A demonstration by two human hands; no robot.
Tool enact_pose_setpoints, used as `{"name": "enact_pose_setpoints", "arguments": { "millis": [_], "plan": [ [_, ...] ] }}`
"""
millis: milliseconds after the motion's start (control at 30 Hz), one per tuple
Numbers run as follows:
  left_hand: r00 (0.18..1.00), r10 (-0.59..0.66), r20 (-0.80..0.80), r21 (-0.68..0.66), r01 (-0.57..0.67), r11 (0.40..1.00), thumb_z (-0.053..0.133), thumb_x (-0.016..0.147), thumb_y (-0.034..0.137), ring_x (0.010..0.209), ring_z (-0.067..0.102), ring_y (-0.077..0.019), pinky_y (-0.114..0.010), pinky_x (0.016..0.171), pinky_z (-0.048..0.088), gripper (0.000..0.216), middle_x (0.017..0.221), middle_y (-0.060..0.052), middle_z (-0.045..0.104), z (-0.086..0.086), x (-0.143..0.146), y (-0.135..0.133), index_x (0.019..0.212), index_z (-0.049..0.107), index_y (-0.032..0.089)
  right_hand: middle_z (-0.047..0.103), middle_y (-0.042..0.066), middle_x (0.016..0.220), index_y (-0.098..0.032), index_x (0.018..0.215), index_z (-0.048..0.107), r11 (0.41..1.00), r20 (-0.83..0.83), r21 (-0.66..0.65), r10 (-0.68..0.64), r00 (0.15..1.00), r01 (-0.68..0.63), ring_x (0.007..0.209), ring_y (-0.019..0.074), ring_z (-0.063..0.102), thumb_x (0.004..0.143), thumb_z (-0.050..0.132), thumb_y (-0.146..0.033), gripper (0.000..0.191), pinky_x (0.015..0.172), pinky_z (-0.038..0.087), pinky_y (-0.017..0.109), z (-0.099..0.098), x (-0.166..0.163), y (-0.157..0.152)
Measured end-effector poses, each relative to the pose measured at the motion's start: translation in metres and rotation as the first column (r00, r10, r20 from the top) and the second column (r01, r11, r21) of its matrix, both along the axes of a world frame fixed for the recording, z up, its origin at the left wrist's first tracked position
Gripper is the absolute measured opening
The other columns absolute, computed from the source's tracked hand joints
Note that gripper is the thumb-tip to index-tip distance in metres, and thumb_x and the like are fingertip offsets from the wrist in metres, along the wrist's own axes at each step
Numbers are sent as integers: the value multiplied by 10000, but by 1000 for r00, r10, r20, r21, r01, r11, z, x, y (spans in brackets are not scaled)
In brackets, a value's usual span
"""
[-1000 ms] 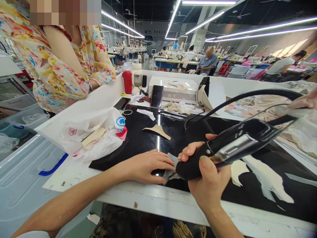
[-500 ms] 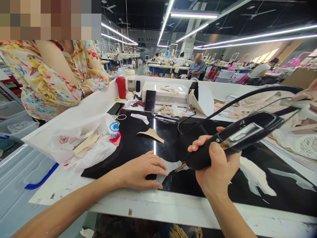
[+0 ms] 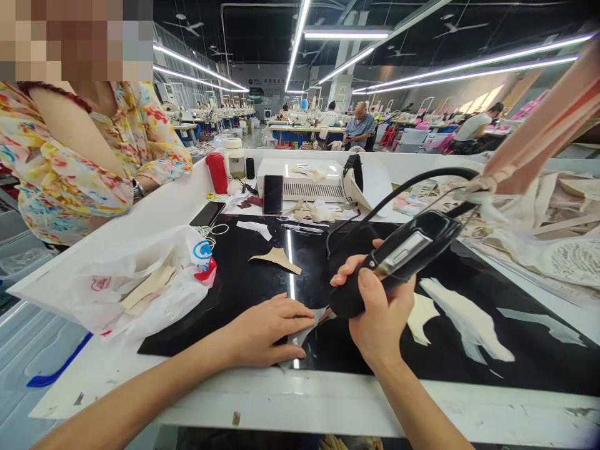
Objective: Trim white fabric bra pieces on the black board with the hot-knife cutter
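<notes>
My right hand (image 3: 380, 315) is closed around a black corded hand tool (image 3: 398, 256), its metal tip pointing down-left at a small pale fabric piece (image 3: 304, 328) on the black glossy mat (image 3: 262, 275). My left hand (image 3: 267, 330) lies flat with fingers stretched out, pressing that fabric piece down just left of the tool's tip. The tool's black cable (image 3: 398, 187) arcs up and back toward the white machine (image 3: 304, 175).
A white plastic bag (image 3: 140, 281) with beige pieces lies at left. Beige and white fabric cut-outs (image 3: 276, 257) (image 3: 464, 319) lie on the mat. A phone (image 3: 272, 194), a red bottle (image 3: 216, 172) and jars stand at the back. A person in a floral top (image 3: 79, 162) stands at left. Lace pieces (image 3: 562, 250) pile at right.
The view has tilted and shifted slightly. My right hand has brought the tool's tip down and left onto the fabric piece; my left hand stays pressed on it.
</notes>
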State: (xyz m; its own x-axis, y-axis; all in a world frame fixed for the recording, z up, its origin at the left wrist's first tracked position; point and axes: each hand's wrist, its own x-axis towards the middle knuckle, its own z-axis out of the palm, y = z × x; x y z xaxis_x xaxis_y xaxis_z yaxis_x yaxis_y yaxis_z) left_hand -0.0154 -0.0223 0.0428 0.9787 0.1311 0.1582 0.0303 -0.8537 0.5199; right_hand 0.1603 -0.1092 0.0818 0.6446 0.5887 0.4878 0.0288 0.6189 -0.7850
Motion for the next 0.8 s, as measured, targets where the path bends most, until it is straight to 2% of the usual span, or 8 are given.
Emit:
{"name": "enact_pose_setpoints", "arguments": {
  "millis": [133, 367, 600, 800],
  "plan": [
    [999, 12, -40, 8, -11, 1000, 658, 951, 384, 1341, 527, -280, -556, 1214, 257, 540, 1474, -101, 550, 1, 0, -1, 1457, 510, 269, 659, -48, 819, -286, 1215, 512, 1000, 19, -7, -4, 1000, 4, 624, 137, 597, 879, 730, -344, 405, 660, 538, 339, -2, 2, 0],
    [1000, 12, -15, 11, -11, 1000, 660, 949, 392, 1348, 523, -281, -554, 1211, 269, 527, 1468, -100, 557, -1, 0, -1, 1446, 527, 276, 655, -47, 820, -290, 1213, 521, 1000, 35, -12, 4, 999, -4, 633, 144, 604, 895, 709, -315, 371, 649, 536, 345, -4, 1, 0],
    [1000, 7, 11, 29, -7, 1000, 646, 959, 380, 1348, 530, -273, -550, 1211, 269, 506, 1458, -101, 569, -3, 0, -1, 1444, 532, 293, 652, -63, 795, -283, 1212, 519, 997, 6, 33, -68, 998, 68, 611, 139, 599, 866, 718, -331, 403, 653, 522, 344, -1, 11, 3],
    [1000, 5, 3, 25, -5, 1000, 657, 952, 370, 1355, 519, -275, -556, 1213, 261, 505, 1458, -109, 569, -1, 0, -1, 1434, 542, 270, 659, -52, 819, -285, 1233, 514, 997, 45, -4, -72, 996, 72, 630, 142, 612, 887, 712, -334, 401, 666, 532, 352, -6, 10, 3]
  ]
}}
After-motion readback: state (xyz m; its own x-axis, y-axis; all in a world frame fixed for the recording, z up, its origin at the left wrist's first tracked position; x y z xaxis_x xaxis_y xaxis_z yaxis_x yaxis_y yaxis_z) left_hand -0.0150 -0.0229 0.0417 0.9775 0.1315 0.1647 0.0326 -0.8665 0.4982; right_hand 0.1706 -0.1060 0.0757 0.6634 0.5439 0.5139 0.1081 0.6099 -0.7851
